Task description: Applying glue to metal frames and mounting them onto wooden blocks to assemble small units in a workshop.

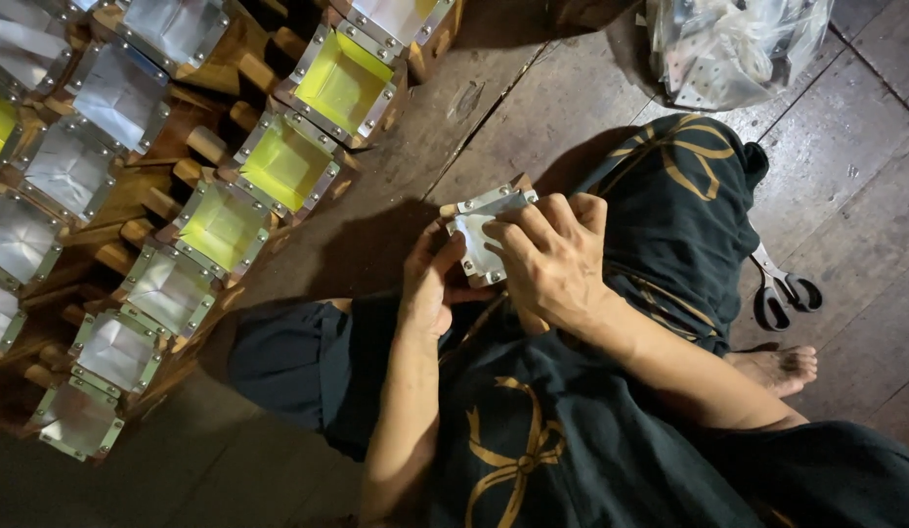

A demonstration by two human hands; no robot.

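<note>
Metal-framed wooden box (486, 238) gripped by both hands; left (430, 284), right (552, 259); scissors (782, 286) right, finished boxes (225, 225) left.

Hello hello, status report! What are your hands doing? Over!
Both hands on one small metal-framed square piece. Left hand grips its near side, right hand covers the top. Finished pieces stacked left, scissors right. Nothing blocking.

Head view: looks steeply down from above, close over the lap (533, 420) and wooden floor (533, 108).
</note>
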